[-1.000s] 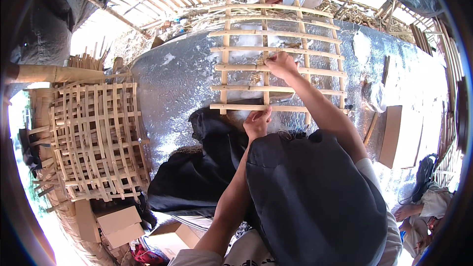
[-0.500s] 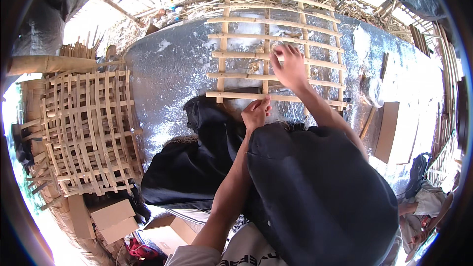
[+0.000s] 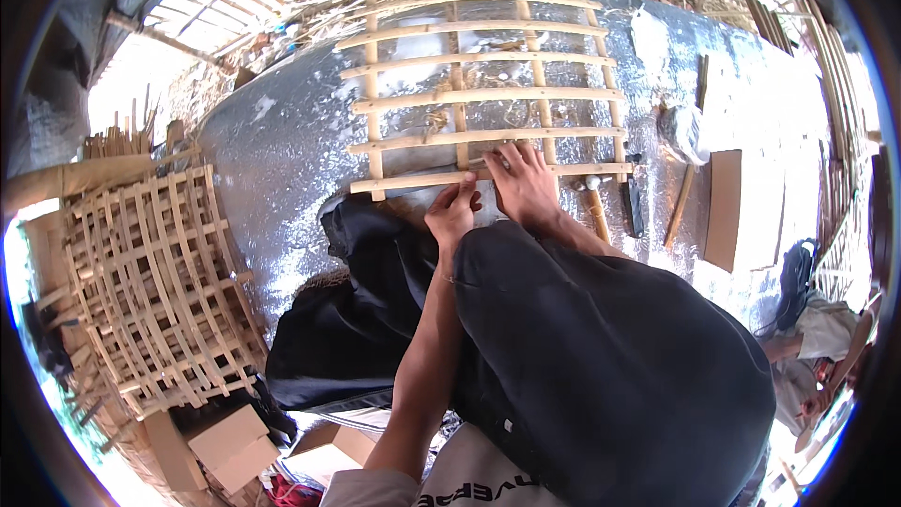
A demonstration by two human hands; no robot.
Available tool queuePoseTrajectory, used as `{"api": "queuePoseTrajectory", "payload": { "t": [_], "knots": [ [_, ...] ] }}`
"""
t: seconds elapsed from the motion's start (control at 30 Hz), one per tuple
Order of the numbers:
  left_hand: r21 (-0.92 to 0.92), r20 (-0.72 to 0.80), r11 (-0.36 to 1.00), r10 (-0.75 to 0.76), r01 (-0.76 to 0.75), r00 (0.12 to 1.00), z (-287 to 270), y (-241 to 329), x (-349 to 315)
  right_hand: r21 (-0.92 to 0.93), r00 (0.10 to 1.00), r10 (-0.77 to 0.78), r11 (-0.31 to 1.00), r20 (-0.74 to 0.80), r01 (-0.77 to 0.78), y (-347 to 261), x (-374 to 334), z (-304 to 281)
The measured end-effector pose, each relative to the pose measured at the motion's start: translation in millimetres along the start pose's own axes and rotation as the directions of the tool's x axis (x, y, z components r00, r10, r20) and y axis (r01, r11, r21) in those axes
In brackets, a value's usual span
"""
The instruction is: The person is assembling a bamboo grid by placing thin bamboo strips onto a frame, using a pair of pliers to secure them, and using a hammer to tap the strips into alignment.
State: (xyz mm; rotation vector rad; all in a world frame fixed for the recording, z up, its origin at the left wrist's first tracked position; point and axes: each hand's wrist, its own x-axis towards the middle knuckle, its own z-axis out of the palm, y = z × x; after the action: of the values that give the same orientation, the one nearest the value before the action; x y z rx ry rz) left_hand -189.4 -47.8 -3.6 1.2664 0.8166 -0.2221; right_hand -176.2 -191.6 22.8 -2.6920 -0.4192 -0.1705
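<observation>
A bamboo lattice (image 3: 488,97) of pale cross slats on several lengthwise strips lies in front of me, its nearest slat by my knees. My left hand (image 3: 452,214) grips that nearest slat left of its middle, thumb up against it. Just to the right, my right hand (image 3: 526,190) curls its fingers over the same slat from above. What lies under those fingertips is hidden. To the right of the hands rest a hammer (image 3: 598,209) with a wooden handle and a dark, narrow tool (image 3: 633,205).
At left stands a stack of woven bamboo lattices (image 3: 155,291); cardboard boxes (image 3: 230,451) are below it. A silvery sheet (image 3: 272,160) covers the ground. Rightward lie a plastic bag (image 3: 684,133), a stick (image 3: 679,211) and a cardboard strip (image 3: 723,211). Another person (image 3: 821,347) sits at far right.
My right hand has come down from over the lattice's middle to its nearest slat, beside my left hand. The view has shifted, bringing the hammer and dark tool into clearer sight.
</observation>
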Motion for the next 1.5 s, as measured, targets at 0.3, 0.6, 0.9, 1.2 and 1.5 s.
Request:
{"api": "queuePoseTrajectory", "payload": {
  "t": [0.3,0.6,0.9,1.2,1.5],
  "knots": [
    [-0.161,-0.032,0.987,0.012,-0.017,0.999,4,-7,-1,-0.014,0.994,-0.109,0.994,-0.008,0.109,14,8,-6],
    [-0.013,-0.073,0.999,0.03,-0.031,0.997,9,-5,-11,0.323,0.989,-0.075,0.946,0.125,0.031,18,9,-12],
    [-0.058,0.118,0.996,-0.063,0.07,0.991,-9,-7,-11,0.354,0.959,0.232,0.894,0.161,-0.276,-2,32,10],
    [-0.136,0.05,0.971,-0.194,0.199,0.98,-4,12,-30,0.484,0.989,0.121,0.863,0.085,-0.148,9,23,18],
    [-0.154,0.024,0.971,-0.181,0.183,0.983,0,6,-28,0.53,0.965,0.225,0.806,0.137,-0.263,8,23,20]
  ]
}}
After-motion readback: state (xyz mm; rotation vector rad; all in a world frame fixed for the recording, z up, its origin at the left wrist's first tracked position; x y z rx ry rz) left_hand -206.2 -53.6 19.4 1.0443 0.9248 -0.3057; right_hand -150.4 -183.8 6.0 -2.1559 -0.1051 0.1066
